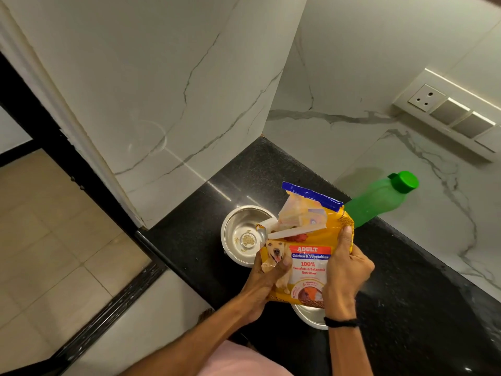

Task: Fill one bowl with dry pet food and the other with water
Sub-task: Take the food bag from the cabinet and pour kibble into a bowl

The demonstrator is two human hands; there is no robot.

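Observation:
A yellow bag of dry dog food [309, 261], its top torn open, is held above the black counter [406, 280]. My left hand [264, 283] grips its lower left corner and my right hand [345, 270] grips its right side. Just left of the bag's open top stands a steel bowl [241, 234] with a few crumbs of food at its bottom. A second steel bowl [309, 316] is mostly hidden under the bag and my right wrist. Behind the bag a green water bottle [379, 199] with a green cap stands near the wall.
White marble walls close in the counter at the back and left. A switch and socket panel [450, 115] is mounted on the right wall. The counter's front edge drops off to a tiled floor [54, 240] on the left.

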